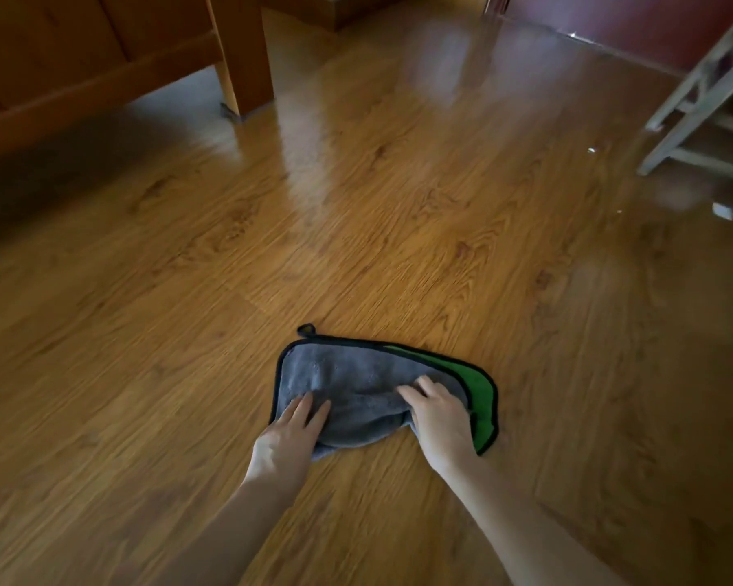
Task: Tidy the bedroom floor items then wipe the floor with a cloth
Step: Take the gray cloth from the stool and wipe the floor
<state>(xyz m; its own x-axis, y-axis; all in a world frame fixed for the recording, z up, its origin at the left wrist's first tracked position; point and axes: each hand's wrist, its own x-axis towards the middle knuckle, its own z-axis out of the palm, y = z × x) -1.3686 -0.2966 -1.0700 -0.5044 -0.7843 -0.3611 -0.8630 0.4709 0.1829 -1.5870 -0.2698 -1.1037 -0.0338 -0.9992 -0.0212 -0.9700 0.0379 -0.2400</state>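
Note:
A grey cloth (356,374) with a black hem, a green underside showing along its right edge and a small hanging loop at its far left corner lies folded on the wooden floor (398,226). My left hand (290,437) presses flat on the cloth's near left part, fingers straight. On the cloth's right part, my right hand (436,416) presses down with its fingers spread forward; the fabric bunches a little between the two hands.
A wooden bed frame and its leg (242,52) stand at the far left. A pale wooden stool or chair frame (703,103) stands at the far right. Small white scraps (722,211) lie on the floor near it.

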